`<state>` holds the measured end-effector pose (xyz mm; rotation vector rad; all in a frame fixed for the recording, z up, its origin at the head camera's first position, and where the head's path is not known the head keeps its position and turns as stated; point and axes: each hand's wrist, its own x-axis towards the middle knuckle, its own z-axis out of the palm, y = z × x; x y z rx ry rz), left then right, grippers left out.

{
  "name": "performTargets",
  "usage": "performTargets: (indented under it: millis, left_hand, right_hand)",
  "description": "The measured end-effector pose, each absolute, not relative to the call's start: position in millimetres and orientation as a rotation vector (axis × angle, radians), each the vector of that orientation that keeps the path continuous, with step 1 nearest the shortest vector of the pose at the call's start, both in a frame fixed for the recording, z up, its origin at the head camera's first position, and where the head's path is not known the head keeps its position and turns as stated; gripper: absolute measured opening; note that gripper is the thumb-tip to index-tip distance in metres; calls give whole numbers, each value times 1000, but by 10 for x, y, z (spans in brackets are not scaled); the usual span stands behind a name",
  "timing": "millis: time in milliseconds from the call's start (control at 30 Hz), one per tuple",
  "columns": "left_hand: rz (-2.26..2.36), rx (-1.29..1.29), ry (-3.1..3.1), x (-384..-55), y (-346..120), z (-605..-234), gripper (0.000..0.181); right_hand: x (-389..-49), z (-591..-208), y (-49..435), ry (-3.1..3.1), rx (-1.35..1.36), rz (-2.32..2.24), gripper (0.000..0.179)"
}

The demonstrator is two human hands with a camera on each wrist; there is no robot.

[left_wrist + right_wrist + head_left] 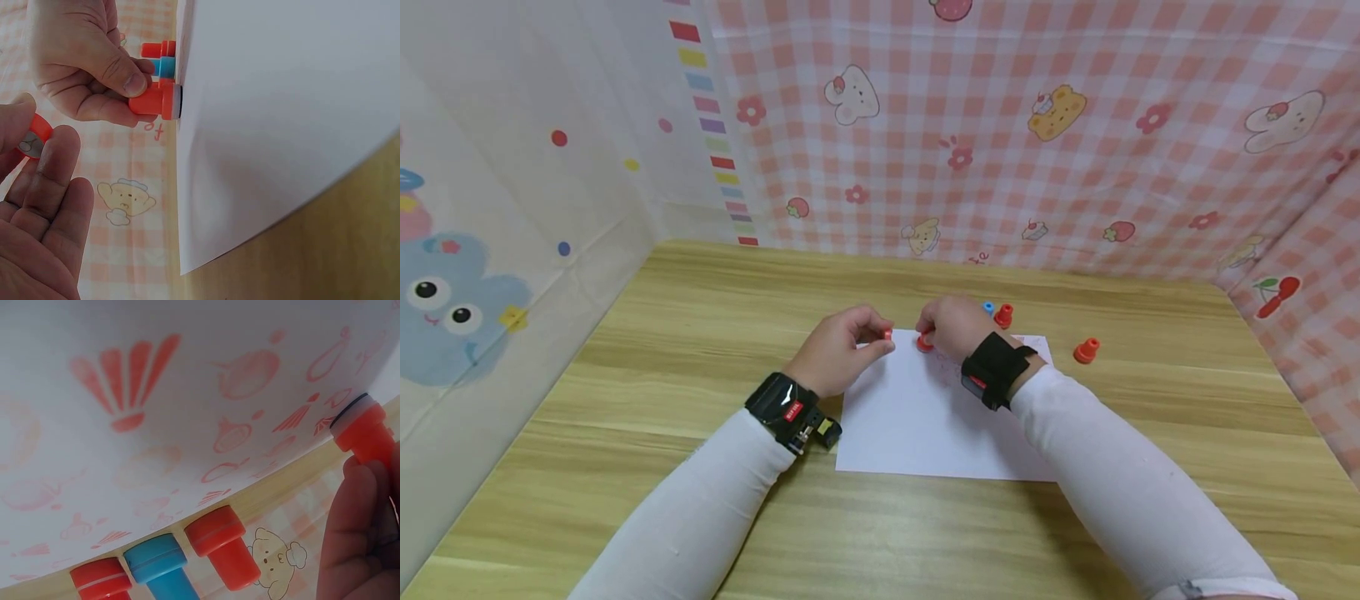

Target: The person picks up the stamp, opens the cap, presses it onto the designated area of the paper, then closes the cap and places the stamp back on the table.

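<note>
My right hand (958, 325) pinches a red toy stamp (147, 102) by its handle. The stamp's flat face is down against or very close to the white paper (910, 425), near its far edge; exact contact cannot be told. Left of it, my left hand (842, 354) holds a small round red cap (40, 130) between thumb and fingers, above the paper's far left corner. A pale disc with a small drawing shows on the cap. Pink-red prints, among them a shuttlecock (131, 387), cover part of the paper in the right wrist view.
Behind the right hand stand a blue stamp (159, 562) and a red stamp (1004, 316). Another red stamp (1086, 351) stands right of the paper on the wooden table (700, 333). A pink checked curtain (880, 150) hangs at the table's back edge.
</note>
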<state>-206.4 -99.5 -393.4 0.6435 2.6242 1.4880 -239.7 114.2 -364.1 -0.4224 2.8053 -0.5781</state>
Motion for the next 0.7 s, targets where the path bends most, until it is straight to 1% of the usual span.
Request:
performTargets:
  millis: [700]
  left_hand:
    - [1498, 640, 2635, -2068, -981, -3959, 22]
  right_hand:
    - [-2429, -3657, 1091, 2798, -407, -455, 21]
